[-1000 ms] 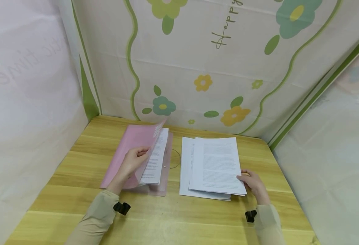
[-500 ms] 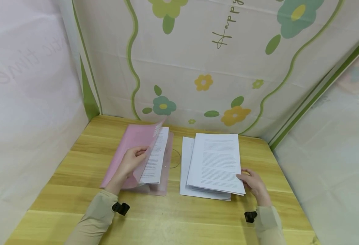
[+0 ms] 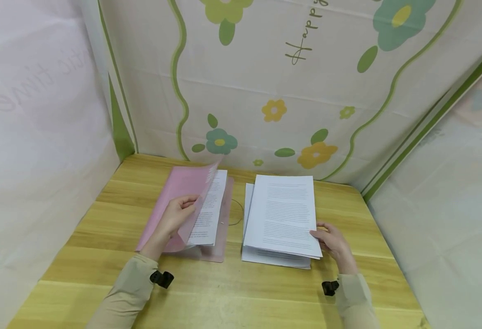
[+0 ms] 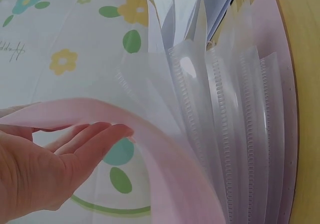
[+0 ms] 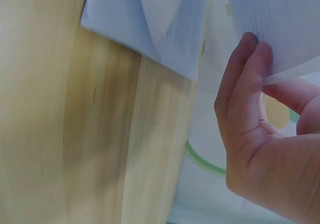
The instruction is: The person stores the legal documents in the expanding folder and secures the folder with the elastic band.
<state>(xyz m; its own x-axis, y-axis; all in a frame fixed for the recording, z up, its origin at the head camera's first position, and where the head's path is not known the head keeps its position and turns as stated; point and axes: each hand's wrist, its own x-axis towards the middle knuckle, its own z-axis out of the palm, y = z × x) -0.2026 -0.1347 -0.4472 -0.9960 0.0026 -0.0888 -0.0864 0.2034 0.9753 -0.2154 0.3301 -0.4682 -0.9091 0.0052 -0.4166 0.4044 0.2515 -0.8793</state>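
Note:
My left hand [image 3: 176,216] holds up the pink cover [image 4: 165,154] of a folder, pinching its edge between thumb and fingers. Beneath the cover, printed pages [image 3: 209,214] show at the folder's right side, and the left wrist view reveals several clear plastic sleeves [image 4: 225,114] fanned open. On the right, my right hand [image 3: 333,242] pinches the lower right edge of a few printed sheets [image 3: 284,210], thumb on top and fingers below. Those sheets overlap a stack of paper [image 3: 274,258] lying on the table, raised above it at the near end.
A thin cord loop [image 3: 241,214] sticks out from the folder's right edge towards the paper stack. The wooden table [image 3: 224,297] ends at a flower-printed cloth wall [image 3: 241,91] at the back. Pale cloth walls [image 3: 39,137] rise at both sides.
My right hand has brought the sheets a little up and then left over the stack, covering more of it. The left hand and the pink cover have barely moved.

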